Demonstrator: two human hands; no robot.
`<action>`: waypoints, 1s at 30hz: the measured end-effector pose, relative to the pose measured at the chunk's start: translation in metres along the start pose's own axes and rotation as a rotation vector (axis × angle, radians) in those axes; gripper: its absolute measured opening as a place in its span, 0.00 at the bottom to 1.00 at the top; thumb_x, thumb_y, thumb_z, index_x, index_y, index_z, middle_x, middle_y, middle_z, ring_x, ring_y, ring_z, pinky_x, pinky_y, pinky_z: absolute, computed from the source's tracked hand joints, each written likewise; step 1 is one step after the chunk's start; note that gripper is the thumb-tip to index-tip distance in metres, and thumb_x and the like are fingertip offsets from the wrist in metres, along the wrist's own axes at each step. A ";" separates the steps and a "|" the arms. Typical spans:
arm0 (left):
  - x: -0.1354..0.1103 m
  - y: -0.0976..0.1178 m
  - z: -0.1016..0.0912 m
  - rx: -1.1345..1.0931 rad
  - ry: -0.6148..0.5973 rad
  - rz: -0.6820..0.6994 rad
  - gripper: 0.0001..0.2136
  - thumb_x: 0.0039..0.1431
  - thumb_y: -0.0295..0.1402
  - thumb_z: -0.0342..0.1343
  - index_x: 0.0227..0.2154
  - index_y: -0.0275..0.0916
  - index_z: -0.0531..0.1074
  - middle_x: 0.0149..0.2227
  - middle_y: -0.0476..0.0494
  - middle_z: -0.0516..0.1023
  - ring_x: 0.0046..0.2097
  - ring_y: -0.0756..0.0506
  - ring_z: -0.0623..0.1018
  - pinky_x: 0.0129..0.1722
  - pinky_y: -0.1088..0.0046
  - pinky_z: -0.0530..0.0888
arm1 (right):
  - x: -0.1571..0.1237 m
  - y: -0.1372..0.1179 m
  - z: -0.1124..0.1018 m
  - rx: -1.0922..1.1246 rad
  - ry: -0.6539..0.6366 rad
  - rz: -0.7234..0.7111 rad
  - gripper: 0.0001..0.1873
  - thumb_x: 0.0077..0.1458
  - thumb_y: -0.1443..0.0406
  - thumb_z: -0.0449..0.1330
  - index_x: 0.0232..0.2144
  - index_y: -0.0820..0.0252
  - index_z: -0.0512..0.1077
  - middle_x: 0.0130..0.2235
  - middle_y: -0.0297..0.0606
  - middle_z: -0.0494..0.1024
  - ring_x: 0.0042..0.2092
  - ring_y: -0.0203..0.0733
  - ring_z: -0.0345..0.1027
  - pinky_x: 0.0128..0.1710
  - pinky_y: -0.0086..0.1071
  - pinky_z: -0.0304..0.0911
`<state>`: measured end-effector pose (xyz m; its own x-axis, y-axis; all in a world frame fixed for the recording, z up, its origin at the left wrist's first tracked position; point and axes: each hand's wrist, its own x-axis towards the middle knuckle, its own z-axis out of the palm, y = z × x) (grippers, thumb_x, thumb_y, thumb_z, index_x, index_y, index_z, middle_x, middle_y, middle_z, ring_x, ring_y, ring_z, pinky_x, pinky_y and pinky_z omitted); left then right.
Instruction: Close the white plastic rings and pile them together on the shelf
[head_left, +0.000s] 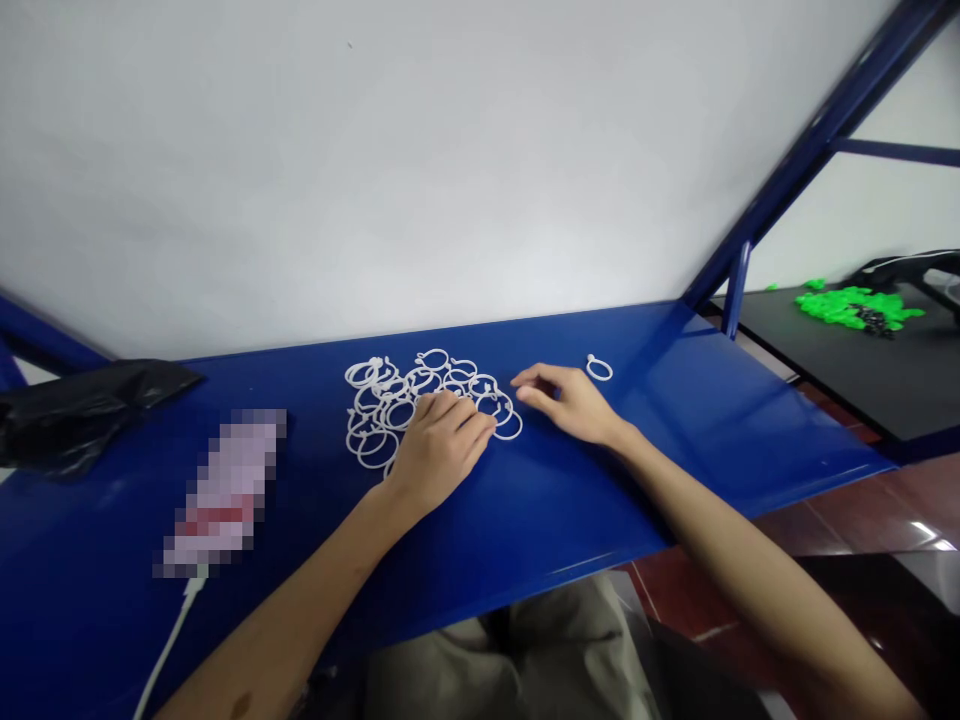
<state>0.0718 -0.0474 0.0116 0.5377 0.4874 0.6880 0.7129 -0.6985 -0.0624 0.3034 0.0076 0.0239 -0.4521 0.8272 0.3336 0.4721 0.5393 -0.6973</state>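
Note:
A heap of several white plastic rings (390,400) lies on the blue table (525,500) near the wall. My left hand (439,445) rests palm down on the heap's right side, fingers curled together over some rings. My right hand (566,400) lies just to the right of the heap, its fingers bent and reaching toward the nearest rings; what they pinch, if anything, is hidden. One white ring (598,368) lies alone further right, apart from both hands.
A black plastic bag (75,410) sits at the table's left end. A blurred-out flat object (225,490) with a white cable (169,640) lies front left. A lower black surface at the right carries green pieces (855,305). A blue frame post (810,150) rises at the right.

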 end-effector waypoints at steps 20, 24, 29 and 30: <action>-0.002 -0.013 0.006 -0.367 0.077 -0.216 0.05 0.67 0.32 0.56 0.34 0.41 0.73 0.33 0.50 0.78 0.36 0.46 0.73 0.43 0.65 0.69 | -0.009 -0.017 0.023 -0.081 -0.090 -0.303 0.12 0.69 0.60 0.54 0.39 0.59 0.74 0.35 0.39 0.78 0.36 0.39 0.70 0.38 0.33 0.66; -0.005 -0.012 0.004 -0.323 0.085 -0.222 0.08 0.67 0.29 0.55 0.30 0.42 0.72 0.31 0.50 0.78 0.37 0.45 0.71 0.42 0.65 0.68 | -0.009 -0.020 0.026 -0.191 -0.106 -0.437 0.12 0.71 0.62 0.50 0.40 0.60 0.72 0.35 0.40 0.76 0.38 0.42 0.66 0.39 0.35 0.65; -0.008 -0.010 0.005 -0.287 0.062 -0.159 0.10 0.68 0.28 0.55 0.28 0.41 0.72 0.30 0.51 0.79 0.36 0.45 0.71 0.41 0.64 0.67 | -0.015 -0.025 0.023 -0.290 -0.145 -0.519 0.15 0.72 0.62 0.47 0.39 0.62 0.72 0.33 0.40 0.74 0.35 0.41 0.62 0.37 0.35 0.64; -0.007 -0.009 0.005 -0.289 0.052 -0.156 0.09 0.67 0.30 0.56 0.29 0.41 0.72 0.31 0.51 0.79 0.36 0.45 0.71 0.41 0.64 0.67 | -0.015 -0.024 0.023 -0.308 -0.148 -0.515 0.16 0.72 0.62 0.47 0.40 0.62 0.72 0.33 0.41 0.74 0.35 0.41 0.62 0.37 0.35 0.64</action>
<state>0.0634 -0.0417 0.0033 0.4028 0.5782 0.7095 0.6237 -0.7408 0.2496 0.2818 -0.0217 0.0211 -0.7698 0.4296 0.4721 0.3522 0.9027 -0.2471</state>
